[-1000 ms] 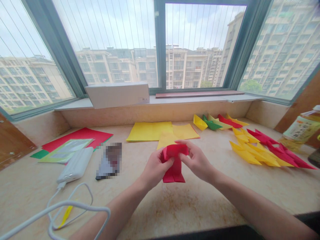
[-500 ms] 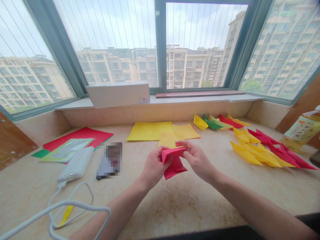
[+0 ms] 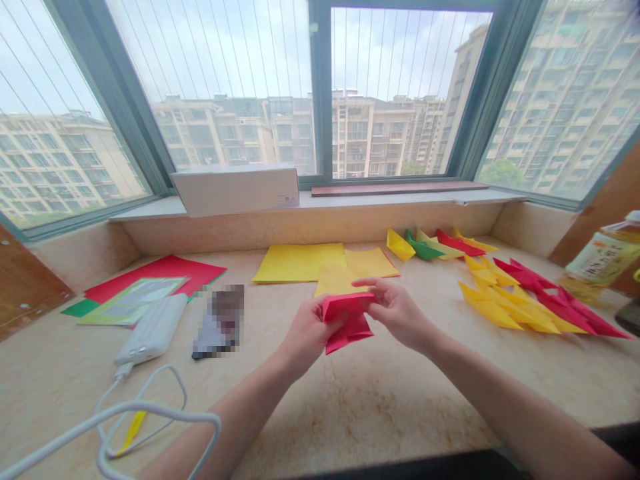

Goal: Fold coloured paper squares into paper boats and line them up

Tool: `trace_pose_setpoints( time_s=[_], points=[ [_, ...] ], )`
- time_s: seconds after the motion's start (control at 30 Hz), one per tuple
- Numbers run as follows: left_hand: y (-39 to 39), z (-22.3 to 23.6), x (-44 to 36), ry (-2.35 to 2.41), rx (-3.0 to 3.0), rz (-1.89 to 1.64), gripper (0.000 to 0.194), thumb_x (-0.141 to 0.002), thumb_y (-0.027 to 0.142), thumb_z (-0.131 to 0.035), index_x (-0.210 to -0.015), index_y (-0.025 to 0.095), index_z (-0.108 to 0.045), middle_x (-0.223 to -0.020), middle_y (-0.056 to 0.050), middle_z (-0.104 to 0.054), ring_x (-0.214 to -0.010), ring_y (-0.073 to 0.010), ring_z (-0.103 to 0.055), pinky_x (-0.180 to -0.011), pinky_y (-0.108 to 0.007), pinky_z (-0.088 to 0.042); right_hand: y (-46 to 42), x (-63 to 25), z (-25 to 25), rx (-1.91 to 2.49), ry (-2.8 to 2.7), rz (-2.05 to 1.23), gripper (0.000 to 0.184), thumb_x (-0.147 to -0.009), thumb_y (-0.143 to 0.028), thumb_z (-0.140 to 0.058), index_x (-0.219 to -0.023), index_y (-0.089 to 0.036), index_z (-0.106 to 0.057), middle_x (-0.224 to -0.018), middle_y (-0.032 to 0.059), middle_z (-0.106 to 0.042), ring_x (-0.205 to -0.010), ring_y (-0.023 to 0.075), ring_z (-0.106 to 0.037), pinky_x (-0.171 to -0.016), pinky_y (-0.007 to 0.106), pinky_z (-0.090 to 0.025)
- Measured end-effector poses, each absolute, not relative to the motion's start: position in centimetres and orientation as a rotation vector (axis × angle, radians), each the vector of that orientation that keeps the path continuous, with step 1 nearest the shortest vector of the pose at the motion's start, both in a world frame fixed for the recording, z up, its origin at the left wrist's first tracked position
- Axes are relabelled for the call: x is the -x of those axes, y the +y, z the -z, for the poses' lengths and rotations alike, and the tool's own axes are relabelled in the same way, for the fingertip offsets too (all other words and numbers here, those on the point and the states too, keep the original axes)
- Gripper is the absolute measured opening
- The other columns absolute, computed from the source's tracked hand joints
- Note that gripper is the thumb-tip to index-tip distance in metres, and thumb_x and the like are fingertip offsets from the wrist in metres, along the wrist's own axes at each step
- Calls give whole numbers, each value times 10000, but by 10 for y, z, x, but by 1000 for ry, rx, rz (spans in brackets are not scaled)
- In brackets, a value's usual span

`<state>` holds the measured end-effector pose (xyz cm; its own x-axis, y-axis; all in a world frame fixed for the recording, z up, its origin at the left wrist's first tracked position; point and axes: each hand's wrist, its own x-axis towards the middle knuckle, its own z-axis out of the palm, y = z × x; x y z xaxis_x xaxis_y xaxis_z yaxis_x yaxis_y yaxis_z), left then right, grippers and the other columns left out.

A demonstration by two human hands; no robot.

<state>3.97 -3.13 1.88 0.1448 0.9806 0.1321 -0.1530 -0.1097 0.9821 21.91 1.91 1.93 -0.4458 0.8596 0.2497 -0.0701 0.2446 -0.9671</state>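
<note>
Paper [image 3: 353, 323], red, is pinched by left hand [image 3: 307, 331] and right hand [image 3: 400, 315]; I judge folding underway, next needing aligned edges.

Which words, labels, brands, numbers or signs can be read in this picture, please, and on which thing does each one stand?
No text can be read with certainty.
Bottle: dark characters on its label, too blurred to read.
White box: small print and a square code near its lower right corner, too small to read.
Red paper in the hands: no writing visible.
</note>
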Motion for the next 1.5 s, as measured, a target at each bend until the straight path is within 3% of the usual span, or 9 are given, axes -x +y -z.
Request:
trace_pose_setpoints(
  time_s=[0.2, 0.4, 0.57, 0.8, 0.97, 1.17, 1.37, 1.5],
  points=[
    [-31, -21, -39, 825, -1159, -1220, 302, -757, 376, -802, -898, 122, -720, -759, -37, -682, -668, -118, -594, -636, -222, -479, 23, -223, -20, 727, -1660, -1296, 409, -734, -191, -629, -1143, -184, -615, -800, 7, -696, -720, 155, -627, -646, 277, -451],
    [-33, -25, -42, 827, -1099, -1234, 417, -718, 407, -832, -989, 105, -734, -854, -98, -734, -748, -171, -666, -733, -289, -534, 21, -223, -21, 700, -1678, -1328, 475, -728, -171, -615, -1201, -182, -573, -807, 1, -684, -706, 146, -622, -634, 268, -449],
    [-32, -24, -41, 850, -1070, -1283, 505, -629, 439, -882, -963, 88, -736, -849, -115, -743, -724, -180, -681, -700, -280, -540, 20, -221, -18, 692, -1702, -1344, 467, -773, -190, -637, -1232, -181, -551, -860, 24, -708, -746, 156, -648, -671, 274, -479],
    [-33, -26, -39, 851, -1078, -1325, 422, -631, 356, -894, -918, 103, -717, -837, -94, -740, -704, -177, -680, -694, -298, -571, 15, -214, -14, 684, -1745, -1277, 305, -900, -393, -600, -1105, -173, -651, -934, 72, -719, -846, 192, -658, -720, 300, -506],
    [-32, -24, -39, 881, -1098, -1334, 488, -602, 386, -906, -945, 101, -709, -851, -104, -743, -706, -192, -690, -663, -293, -568, 15, -213, -15, 740, -1734, -1229, 207, -864, -345, -637, -942, -169, -713, -833, 51, -724, -720, 168, -632, -654, 290, -502],
    [-30, -20, -40, 815, -1066, -1304, 488, -680, 439, -854, -999, 95, -720, -890, -123, -745, -772, -195, -701, -720, -291, -559, 17, -213, -10, 797, -1604, -1165, 293, -800, -261, -672, -1081, -177, -668, -847, 60, -746, -771, 203, -694, -697, 330, -547],
    [-31, -21, -41, 859, -1071, -1320, 425, -662, 383, -874, -943, 103, -720, -845, -102, -734, -725, -192, -680, -680, -302, -555, 18, -215, -5, 789, -1637, -1098, 285, -824, -311, -678, -1080, -186, -666, -954, 94, -746, -838, 222, -703, -739, 356, -562],
    [-30, -17, -40, 916, -1121, -1313, 403, -689, 381, -852, -964, 116, -724, -841, -84, -729, -732, -193, -672, -677, -300, -546, 18, -213, -3, 773, -1607, -1112, 263, -815, -325, -694, -1044, -199, -668, -920, 81, -747, -837, 224, -706, -731, 348, -560]
  ],
)
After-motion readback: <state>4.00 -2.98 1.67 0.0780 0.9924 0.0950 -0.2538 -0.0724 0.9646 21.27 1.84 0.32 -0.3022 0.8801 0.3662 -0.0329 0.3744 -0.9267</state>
